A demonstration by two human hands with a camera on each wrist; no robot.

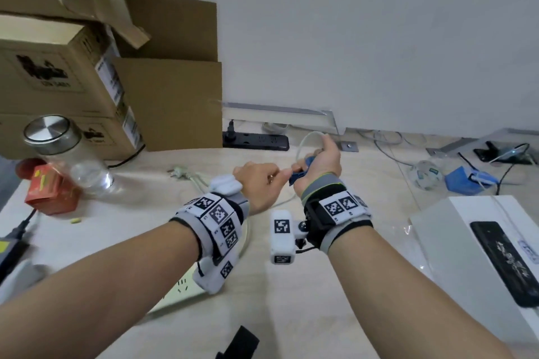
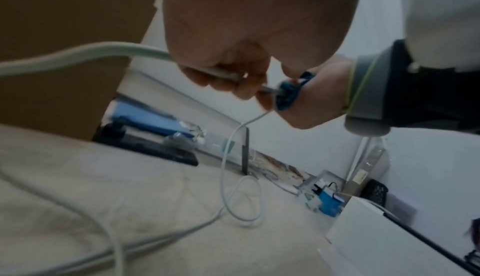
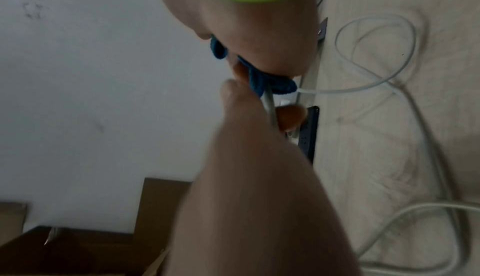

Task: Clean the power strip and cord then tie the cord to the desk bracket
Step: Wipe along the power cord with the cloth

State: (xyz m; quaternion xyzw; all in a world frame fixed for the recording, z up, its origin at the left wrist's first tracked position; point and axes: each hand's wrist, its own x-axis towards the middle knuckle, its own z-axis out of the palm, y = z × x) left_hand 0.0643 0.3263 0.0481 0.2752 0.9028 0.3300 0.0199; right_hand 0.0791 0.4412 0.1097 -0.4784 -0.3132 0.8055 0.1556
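Observation:
A white cord (image 1: pixel 303 141) arcs up over the desk and loops on the desktop (image 2: pixel 228 177). My left hand (image 1: pixel 274 176) pinches the cord (image 2: pixel 145 51) in curled fingers. Just right of it, my right hand (image 1: pixel 309 162) grips a blue cloth (image 1: pixel 300 175) folded round the same cord (image 3: pixel 269 101). The two hands almost touch above the desk's middle. A white power strip (image 1: pixel 175 291) lies near the front edge, mostly hidden under my left forearm. The cord's plug (image 1: pixel 178 169) lies on the desk to the left. A small metal bracket (image 1: pixel 347 146) sits at the desk's back edge.
A black power strip (image 1: pixel 256 141) lies at the back by the wall. Cardboard boxes (image 1: pixel 73 81) stack at the left, with a glass bottle (image 1: pixel 64 151) and a red box (image 1: pixel 49 192) in front. A white box (image 1: pixel 455 230) fills the right, with blue items (image 1: pixel 463 181) and cables behind.

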